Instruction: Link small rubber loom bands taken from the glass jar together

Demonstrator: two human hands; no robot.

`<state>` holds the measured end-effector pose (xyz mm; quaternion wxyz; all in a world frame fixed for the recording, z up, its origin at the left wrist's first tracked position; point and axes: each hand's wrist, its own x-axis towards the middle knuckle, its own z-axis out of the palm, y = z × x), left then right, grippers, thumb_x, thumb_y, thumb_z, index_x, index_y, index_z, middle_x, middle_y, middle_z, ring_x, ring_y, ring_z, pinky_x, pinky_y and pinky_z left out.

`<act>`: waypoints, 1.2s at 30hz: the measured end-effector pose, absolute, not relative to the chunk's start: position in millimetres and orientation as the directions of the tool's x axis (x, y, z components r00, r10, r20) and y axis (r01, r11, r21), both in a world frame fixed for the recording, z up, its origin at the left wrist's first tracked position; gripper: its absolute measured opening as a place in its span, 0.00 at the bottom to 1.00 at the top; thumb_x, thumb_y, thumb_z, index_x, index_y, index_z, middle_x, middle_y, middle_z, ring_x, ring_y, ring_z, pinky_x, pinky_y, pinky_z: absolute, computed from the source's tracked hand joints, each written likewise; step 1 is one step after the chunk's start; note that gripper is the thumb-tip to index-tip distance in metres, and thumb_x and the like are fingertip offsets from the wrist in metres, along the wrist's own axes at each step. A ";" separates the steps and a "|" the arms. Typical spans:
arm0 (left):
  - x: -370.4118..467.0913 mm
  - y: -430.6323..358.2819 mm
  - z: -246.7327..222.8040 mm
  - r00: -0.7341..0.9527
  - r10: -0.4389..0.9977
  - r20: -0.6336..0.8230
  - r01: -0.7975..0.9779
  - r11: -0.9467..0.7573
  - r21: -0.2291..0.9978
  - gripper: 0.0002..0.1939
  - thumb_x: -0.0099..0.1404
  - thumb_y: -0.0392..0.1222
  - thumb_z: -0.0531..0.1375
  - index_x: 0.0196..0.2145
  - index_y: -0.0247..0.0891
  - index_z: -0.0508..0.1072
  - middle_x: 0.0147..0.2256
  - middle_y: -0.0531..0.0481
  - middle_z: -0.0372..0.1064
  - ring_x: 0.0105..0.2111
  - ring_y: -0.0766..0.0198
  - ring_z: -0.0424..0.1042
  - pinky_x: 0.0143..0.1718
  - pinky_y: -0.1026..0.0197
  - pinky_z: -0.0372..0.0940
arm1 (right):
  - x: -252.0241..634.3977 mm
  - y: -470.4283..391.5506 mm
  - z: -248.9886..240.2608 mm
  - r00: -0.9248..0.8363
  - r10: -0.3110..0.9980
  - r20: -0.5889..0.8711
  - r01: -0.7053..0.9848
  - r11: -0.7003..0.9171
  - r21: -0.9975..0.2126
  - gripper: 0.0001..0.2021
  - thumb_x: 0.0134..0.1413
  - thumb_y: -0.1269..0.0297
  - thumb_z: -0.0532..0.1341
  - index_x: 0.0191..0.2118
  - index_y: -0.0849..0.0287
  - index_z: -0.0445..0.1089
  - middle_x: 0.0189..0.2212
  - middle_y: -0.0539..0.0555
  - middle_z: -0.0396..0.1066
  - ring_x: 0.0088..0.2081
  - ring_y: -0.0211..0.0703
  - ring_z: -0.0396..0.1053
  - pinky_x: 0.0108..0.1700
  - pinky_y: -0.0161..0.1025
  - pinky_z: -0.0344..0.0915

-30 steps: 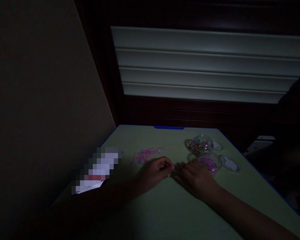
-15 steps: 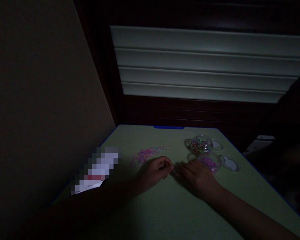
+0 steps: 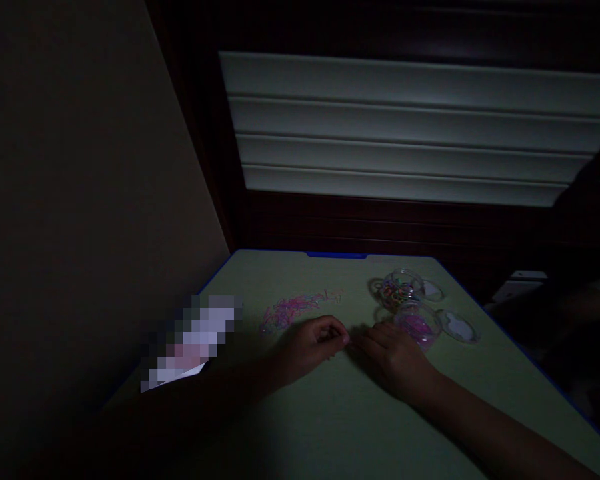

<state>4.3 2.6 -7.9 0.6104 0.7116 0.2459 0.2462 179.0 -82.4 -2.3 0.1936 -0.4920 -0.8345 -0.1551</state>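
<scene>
My left hand [image 3: 314, 347] is over the middle of the table, thumb and forefinger pinched. My right hand [image 3: 393, 357] is closed just to its right, fingers bent down and fingertips almost meeting the left ones. Whatever lies between the fingertips is too small and dark to make out. Beyond my left hand a loose pile of thin pink and purple bands [image 3: 293, 308] is spread on the table. Nearest my right hand stands a clear round tub [image 3: 423, 320] with pink and purple bands in it. Behind it is another clear tub [image 3: 405, 283] with multicoloured bands.
Two round lids [image 3: 459, 327] lie right of the tubs. A blurred-out white and reddish item [image 3: 200, 340] lies on the left side of the blue-edged table [image 3: 340, 413]. A wall rises at the left, a slatted panel [image 3: 405, 133] behind. Part of a person [image 3: 590, 307] shows in the dark at right.
My hands have shifted very slightly and the fingertips have drawn closer together, so the small gap between them has narrowed. The bands and tubs stay in place.
</scene>
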 end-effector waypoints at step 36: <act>5.0 7.7 -17.1 0.752 0.658 0.027 0.087 -0.140 0.986 0.11 0.57 0.47 0.56 0.30 0.35 0.65 0.22 0.57 0.58 0.21 0.73 0.58 0.22 0.69 0.54 | 227.7 -106.9 69.7 0.004 0.949 0.315 0.917 -0.129 0.378 0.10 0.46 0.79 0.54 0.30 0.60 0.69 0.28 0.56 0.70 0.31 0.46 0.66 0.34 0.41 0.54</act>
